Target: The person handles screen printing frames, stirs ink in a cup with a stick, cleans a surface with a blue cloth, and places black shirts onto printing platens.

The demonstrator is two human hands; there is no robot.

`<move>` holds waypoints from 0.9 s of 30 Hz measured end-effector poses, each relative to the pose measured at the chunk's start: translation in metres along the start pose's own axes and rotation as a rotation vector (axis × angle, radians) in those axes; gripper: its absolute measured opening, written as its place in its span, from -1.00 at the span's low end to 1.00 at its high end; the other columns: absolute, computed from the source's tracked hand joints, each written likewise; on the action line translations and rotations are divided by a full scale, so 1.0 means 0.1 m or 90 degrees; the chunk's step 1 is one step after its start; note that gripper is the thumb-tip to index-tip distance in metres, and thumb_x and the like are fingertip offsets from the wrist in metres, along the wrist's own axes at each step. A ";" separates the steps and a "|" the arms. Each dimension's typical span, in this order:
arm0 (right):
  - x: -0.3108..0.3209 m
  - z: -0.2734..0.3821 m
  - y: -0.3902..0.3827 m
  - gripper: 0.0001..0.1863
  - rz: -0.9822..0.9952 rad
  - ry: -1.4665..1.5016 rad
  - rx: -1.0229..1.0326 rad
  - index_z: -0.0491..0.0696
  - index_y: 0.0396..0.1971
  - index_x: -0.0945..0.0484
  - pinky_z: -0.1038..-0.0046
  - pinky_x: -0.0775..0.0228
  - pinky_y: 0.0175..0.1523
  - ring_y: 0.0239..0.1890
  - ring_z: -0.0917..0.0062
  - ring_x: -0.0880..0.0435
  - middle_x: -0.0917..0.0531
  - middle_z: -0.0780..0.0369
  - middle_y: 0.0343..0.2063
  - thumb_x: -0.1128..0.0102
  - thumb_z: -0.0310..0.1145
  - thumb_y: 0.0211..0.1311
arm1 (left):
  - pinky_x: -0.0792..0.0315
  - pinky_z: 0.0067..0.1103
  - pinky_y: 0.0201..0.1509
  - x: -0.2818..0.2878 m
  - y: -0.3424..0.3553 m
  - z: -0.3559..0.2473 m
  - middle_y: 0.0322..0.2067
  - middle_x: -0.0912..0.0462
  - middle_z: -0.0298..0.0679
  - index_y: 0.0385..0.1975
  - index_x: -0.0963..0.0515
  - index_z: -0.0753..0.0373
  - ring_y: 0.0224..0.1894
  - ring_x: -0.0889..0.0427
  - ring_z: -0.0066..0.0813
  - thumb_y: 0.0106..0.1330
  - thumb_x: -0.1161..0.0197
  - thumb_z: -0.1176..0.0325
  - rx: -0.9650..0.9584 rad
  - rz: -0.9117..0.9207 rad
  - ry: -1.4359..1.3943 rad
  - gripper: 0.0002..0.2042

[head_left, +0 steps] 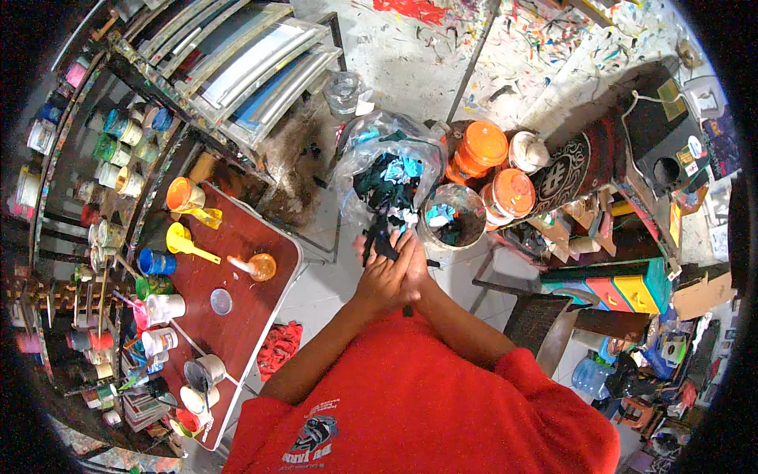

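hands meet palm to palm: left hand (382,278) and right hand (417,268) press together, pinching a crumpled dark rag (385,235) just before a round bucket (452,215) and a clear, wrinkled rag bag (384,162). the red counter (249,237) lies left, bare floor between.

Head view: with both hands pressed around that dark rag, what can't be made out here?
- Dark rag: mostly covered by the left hand and right hand; its full shape is hidden.
- Right hand: largely behind the left; finger positions are unclear.
- Clear plastic bag: crumpled film blurs its dark and blue contents.
- Small paint jars on the shelves: too small and bent near the rim to identify.
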State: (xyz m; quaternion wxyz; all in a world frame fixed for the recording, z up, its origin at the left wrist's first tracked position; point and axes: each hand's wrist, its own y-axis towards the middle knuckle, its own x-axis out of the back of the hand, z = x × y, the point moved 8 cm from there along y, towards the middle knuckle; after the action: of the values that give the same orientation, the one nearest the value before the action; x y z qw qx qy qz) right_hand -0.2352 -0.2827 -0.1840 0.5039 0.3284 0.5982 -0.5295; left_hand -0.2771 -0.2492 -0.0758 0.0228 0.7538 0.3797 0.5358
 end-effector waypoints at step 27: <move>-0.07 0.17 -0.40 -0.61 -0.020 -1.157 0.466 -0.18 -0.03 -0.29 0.21 -0.25 0.01 -0.02 0.06 -0.38 -0.40 -0.03 -0.11 0.03 -0.52 0.06 | -0.43 -0.49 -0.35 -1.11 -0.30 1.98 -0.50 -0.52 -0.26 -0.41 -0.45 0.22 -0.45 -0.53 -0.41 0.32 0.15 -0.06 0.570 -0.258 -1.336 -0.57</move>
State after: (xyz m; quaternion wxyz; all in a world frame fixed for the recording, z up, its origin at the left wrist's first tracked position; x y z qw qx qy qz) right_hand -0.2658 -0.3075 -0.1642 0.6327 -0.0765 -0.2143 -0.7402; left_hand -0.1452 -0.2200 -0.2608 0.1434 0.6939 0.4434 -0.5490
